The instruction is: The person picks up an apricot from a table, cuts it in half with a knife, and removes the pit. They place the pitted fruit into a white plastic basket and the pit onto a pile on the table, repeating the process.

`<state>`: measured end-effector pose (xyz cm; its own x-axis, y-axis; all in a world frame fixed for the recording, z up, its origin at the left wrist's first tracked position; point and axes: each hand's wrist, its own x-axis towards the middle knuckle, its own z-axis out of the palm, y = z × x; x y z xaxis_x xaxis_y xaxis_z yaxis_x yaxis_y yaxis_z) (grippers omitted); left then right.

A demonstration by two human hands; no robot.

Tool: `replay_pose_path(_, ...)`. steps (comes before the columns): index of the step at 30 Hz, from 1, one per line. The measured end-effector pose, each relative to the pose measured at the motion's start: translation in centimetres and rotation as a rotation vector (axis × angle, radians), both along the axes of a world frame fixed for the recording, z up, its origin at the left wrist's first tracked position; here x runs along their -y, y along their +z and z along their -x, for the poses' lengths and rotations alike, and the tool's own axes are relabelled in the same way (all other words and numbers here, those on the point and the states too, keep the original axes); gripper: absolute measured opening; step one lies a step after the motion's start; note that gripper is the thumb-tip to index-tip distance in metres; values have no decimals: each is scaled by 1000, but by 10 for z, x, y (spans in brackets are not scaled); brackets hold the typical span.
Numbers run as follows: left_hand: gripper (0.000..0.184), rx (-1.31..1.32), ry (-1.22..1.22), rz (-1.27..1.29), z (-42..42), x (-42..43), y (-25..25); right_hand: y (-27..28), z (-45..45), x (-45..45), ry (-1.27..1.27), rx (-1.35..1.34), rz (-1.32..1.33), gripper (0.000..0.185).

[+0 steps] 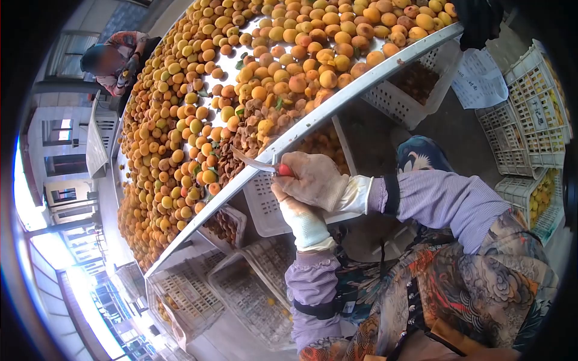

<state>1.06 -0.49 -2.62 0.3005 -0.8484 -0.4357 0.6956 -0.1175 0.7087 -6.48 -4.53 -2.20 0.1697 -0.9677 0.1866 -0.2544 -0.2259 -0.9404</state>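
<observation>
Red-handled, curved metal knife (265,166): located in the gloved right hand (314,178), fingers closed round its handle; long axis extends toward the pale-rimmed surface (316,119). Left hand (303,224) adjacent; grip undetermined.

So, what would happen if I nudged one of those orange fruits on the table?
The orange fruit would probably roll, being roundish. In crowded parts of the table, neighbouring fruits would likely stop it soon. Brownish patches on some suggest it might bruise easily.
</observation>
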Motion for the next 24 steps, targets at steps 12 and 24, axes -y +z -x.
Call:
replay_pose_path(12, 36, 501, -40, 86, -6, -13, 1, -8, -11, 0, 86, 187, -329, 24)
replay_pose_path(24, 35, 310, -71, 131, 4, 0, 12, -1, -9, 7, 1, 299, -92, 13)
